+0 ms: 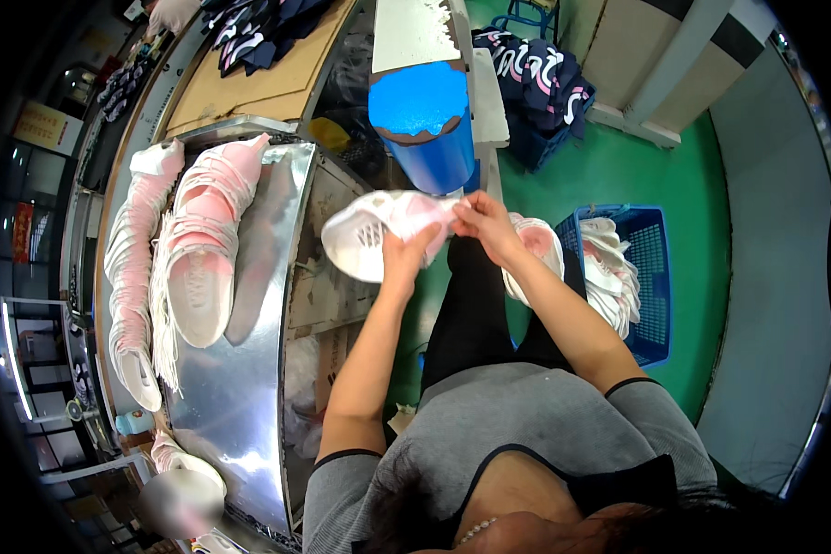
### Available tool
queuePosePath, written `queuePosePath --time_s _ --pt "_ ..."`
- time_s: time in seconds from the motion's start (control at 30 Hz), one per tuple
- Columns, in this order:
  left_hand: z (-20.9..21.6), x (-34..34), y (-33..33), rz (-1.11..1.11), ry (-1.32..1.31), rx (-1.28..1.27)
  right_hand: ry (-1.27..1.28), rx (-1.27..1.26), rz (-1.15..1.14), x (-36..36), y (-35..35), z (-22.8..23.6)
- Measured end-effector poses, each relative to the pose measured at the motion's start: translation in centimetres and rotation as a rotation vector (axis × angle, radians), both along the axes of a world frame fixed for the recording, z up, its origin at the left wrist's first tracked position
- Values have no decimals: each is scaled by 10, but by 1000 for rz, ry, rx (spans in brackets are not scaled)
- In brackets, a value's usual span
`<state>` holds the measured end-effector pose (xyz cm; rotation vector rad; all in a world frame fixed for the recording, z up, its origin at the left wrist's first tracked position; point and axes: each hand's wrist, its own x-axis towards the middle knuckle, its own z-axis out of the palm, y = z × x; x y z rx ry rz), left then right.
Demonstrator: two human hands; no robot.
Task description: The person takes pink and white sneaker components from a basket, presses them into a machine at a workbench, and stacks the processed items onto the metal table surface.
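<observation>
The person holds one white and pink shoe upper (355, 238) in the air, in front of the knees and just beside the metal-topped bench (249, 397). Both hands are occupied by this same piece. The left hand (408, 257) grips it at the near edge, around the middle, with the thumb lying on top; its other fingers are mostly hidden beneath, so I cannot tell exactly how they press. The right hand (485, 226) pinches the narrow pink end between thumb and fingertips. In my judgement, the left hand carries the weight, while the right one makes this soft end steady and flat for the eyes. The wide white end, with its slots, extends free toward the bench.

On the bench, similar uppers lie in two long overlapping rows, the inner row (208, 222) and the outer row (134, 268). Such overlapping probably saves space and lets each piece be lifted separately. White strands (164, 323) hang along the inner row.

More uppers (534, 242) are by the right thigh, partly behind the right forearm; whether they rest on the leg, I cannot tell. Further ones (609, 277) lie in a blue basket (656, 319) on the green floor (697, 240), at the right side, likely for an easy reach from the seat.
</observation>
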<state>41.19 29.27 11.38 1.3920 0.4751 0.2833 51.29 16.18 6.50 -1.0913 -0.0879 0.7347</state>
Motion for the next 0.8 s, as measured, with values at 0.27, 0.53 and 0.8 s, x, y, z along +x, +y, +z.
queuePosePath --time_s 0.27,0.53,0.8 --pt "-32 54 43 39 159 -416 353 148 -56 39 19 -26" --pt "-36 32 61 117 58 -1088 -797 -904 285 133 -62 -100" --pt "116 -128 23 427 100 -81 -1119 -1399 652 106 -107 -241"
